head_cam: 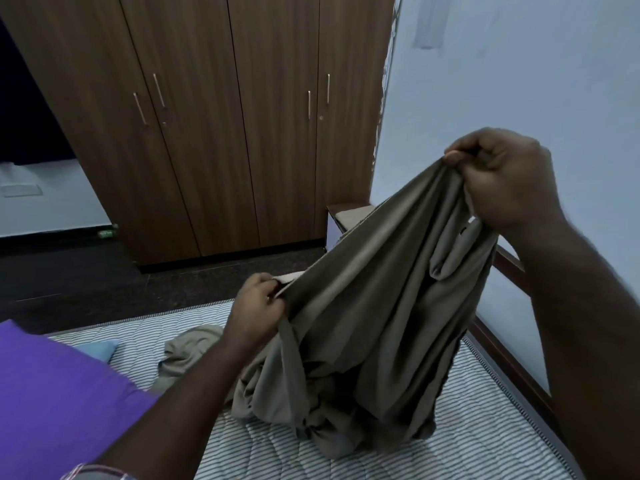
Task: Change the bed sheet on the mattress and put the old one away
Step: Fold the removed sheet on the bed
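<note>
A grey-brown bed sheet [363, 306] hangs bunched between both hands above the bare striped mattress [485, 427]. My right hand [509, 178] grips one edge of it high up on the right. Lower down, near the middle, my left hand [256, 306] pinches the same edge. The sheet's lower folds pile on the mattress, and a loose part trails out to the left beside my left forearm.
A purple pillow [59, 403] lies on the mattress at the left with a small blue cloth [100, 349] behind it. A brown wardrobe [225, 133] with shut doors stands across a dark floor [69, 285]. The bed's wooden frame [512, 358] runs along the pale wall on the right.
</note>
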